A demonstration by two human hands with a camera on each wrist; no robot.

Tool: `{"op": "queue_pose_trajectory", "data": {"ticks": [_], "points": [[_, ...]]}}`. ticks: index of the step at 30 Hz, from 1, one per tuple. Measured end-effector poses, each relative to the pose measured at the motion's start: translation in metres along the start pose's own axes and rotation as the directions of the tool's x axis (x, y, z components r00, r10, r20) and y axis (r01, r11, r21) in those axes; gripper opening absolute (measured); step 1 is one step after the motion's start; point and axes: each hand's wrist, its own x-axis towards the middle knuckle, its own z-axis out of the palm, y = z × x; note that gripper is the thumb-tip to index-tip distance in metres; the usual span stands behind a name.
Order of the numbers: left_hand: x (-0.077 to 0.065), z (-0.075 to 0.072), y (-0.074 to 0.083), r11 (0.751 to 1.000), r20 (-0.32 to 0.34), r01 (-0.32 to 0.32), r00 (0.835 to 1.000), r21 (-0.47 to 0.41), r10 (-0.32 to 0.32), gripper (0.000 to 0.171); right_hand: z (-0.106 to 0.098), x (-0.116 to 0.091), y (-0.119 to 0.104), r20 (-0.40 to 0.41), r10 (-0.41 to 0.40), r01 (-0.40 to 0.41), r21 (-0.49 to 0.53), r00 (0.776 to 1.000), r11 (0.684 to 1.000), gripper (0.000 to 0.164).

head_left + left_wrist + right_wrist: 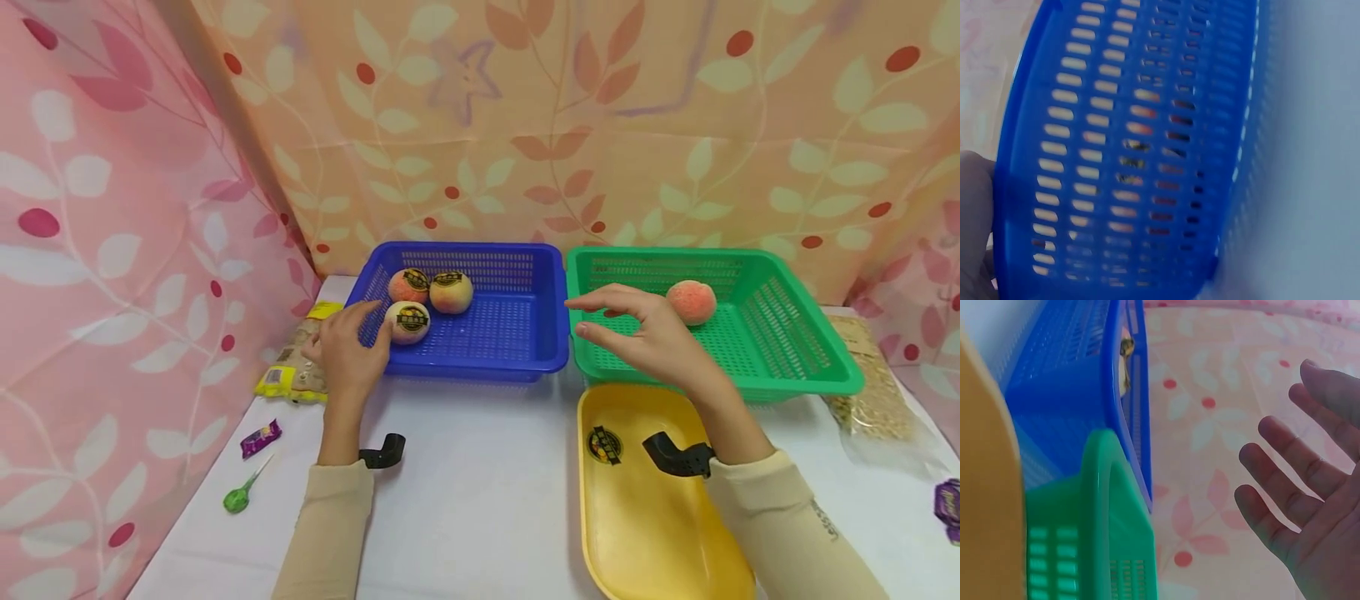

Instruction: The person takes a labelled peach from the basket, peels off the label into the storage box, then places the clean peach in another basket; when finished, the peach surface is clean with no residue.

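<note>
Head view: the left hand point(351, 343) has its thumb and fingers parted beside three round, stickered peaches point(410, 312) in a blue rectangular plastic basket point(498, 337); the right hand point(648, 333), fingers loosely extended, hovers over a green plastic basket point(783, 384) holding one round pink peach point(692, 302).

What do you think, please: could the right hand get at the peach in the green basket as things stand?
Probably yes: the right hand looks empty, the peach appears close to it, and the green basket is open at the top, with nothing visible covering the peach.
</note>
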Motion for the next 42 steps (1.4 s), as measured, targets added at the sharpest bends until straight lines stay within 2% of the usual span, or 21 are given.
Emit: {"op": "queue_pose_trajectory", "data": {"ticks": [6, 11, 15, 19, 28, 35, 42], "points": [[0.001, 0.002, -0.014, 1.0, -0.004, 0.01, 1.0, -0.005, -0.01, 0.039, 0.016, 0.016, -0.005, 0.056, -0.002, -0.001, 0.052, 0.998, 0.999, 0.031], [0.0, 0.005, -0.022, 0.998, -0.041, 0.065, 0.997, -0.022, -0.066, 0.039, 0.028, 0.037, -0.008, 0.098, 0.022, -0.033, 0.114, 0.995, 0.993, 0.034], [-0.002, 0.007, -0.028, 0.995, -0.062, 0.09, 0.994, -0.043, -0.093, 0.039, 0.036, 0.059, -0.004, 0.104, 0.041, -0.056, 0.143, 0.994, 0.988, 0.036], [-0.001, 0.009, -0.035, 0.993, -0.067, 0.087, 0.993, -0.08, -0.092, 0.038, 0.043, 0.083, 0.003, 0.082, 0.069, -0.081, 0.158, 0.994, 0.984, 0.037], [-0.001, 0.011, -0.047, 0.989, -0.086, 0.045, 0.995, -0.138, -0.057, 0.036, 0.053, 0.115, 0.024, 0.059, 0.142, -0.149, 0.127, 0.988, 0.981, 0.037], [-0.002, 0.014, -0.052, 0.976, -0.094, 0.037, 0.994, -0.214, -0.058, 0.04, 0.059, 0.136, 0.033, 0.077, 0.141, -0.148, 0.082, 0.987, 0.986, 0.041], [-0.002, 0.016, -0.05, 0.969, -0.103, 0.037, 0.993, -0.246, -0.064, 0.041, 0.063, 0.162, 0.039, 0.123, 0.126, -0.133, 0.055, 0.984, 0.99, 0.041]]}}
